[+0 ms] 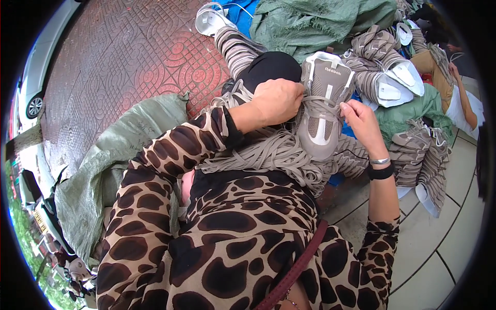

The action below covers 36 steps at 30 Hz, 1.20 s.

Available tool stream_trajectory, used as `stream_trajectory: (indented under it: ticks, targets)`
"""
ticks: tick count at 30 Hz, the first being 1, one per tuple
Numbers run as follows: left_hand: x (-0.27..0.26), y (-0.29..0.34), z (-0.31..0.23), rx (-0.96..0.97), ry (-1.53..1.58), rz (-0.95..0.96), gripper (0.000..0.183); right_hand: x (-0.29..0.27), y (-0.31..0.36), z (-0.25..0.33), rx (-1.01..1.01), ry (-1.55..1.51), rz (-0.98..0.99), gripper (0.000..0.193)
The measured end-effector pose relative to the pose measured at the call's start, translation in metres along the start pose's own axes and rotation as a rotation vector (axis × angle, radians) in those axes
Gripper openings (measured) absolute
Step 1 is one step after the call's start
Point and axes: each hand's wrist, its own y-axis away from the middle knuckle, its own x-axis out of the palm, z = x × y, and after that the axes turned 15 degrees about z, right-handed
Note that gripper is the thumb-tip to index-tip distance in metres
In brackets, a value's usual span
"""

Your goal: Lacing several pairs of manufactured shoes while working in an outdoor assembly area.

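Observation:
A grey-brown mesh shoe upper [331, 85] with white trim lies over my lap, toe toward me and tongue pointing away. A flat grey shoelace [321, 106] crosses it. My left hand [279, 101] is closed at the upper's left edge, gripping the lace there; its fingertips are partly hidden. At the right edge, my right hand [360, 121] pinches the lace between thumb and forefinger. Below the upper, a tangled heap of loose grey laces [268, 155] covers my lap.
Stacked shoe uppers [387, 67] are piled at right, with further stacks [421, 160] lower down. Green woven sacking [315, 23] lies ahead, and a pale green sack [129, 139] sits at my left. Another person's arm [465, 101] shows at far right.

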Motion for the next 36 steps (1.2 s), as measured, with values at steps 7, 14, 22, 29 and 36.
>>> stream_trajectory:
  ticks: [7, 14, 22, 29, 36]
  targets:
    - [-0.002, -0.009, -0.008, 0.070, -0.317, -0.045, 0.018, -0.017, 0.006, 0.015, -0.074, 0.368, -0.041, 0.023]
    - [-0.049, -0.038, 0.009, 0.684, -0.744, -0.087, 0.032, -0.056, -0.021, 0.049, -0.643, 0.934, 0.063, 0.031]
    - [-0.050, -0.060, 0.004, 0.612, -0.680, 0.201, 0.013, -0.053, -0.032, 0.026, -0.526, 0.819, 0.309, 0.014]
    - [-0.042, -0.057, -0.026, 0.178, -0.595, 0.322, 0.018, -0.023, -0.040, 0.023, -0.141, 0.754, 0.138, 0.012]
    - [-0.052, -0.075, -0.010, 0.334, 0.166, 0.004, 0.018, -0.051, -0.082, 0.022, -0.345, 0.516, -0.279, 0.010]
